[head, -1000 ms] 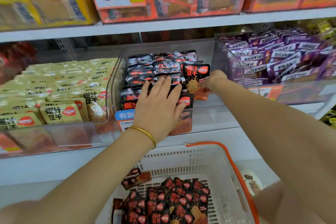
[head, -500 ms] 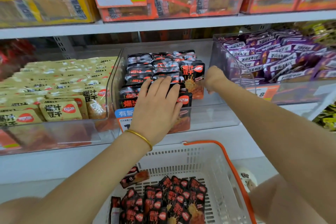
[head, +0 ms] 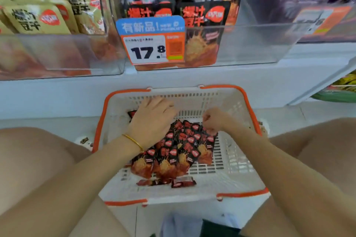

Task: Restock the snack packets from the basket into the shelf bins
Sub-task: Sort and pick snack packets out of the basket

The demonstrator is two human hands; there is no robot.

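Snack packets (head: 179, 148), black and red, lie heaped in the middle of the white basket (head: 185, 196) with orange handles, which sits below the shelf (head: 192, 81); two smaller loose ones lie near its front wall; the left hand (head: 152, 121), a gold bracelet (head: 133, 141) on its wrist, rests on the far left of the heap with fingers bent down out of sight, so I cannot tell whether its grip holds a packet; the right hand (head: 214, 121) is curled at the heap's far right edge, touching the top packets, grip likewise unclear; above, the clear middle bin (head: 250, 44) holds matching packets behind a price tag (head: 152, 40) reading 17.8; yellow packets (head: 38, 19) fill the bin to its left.
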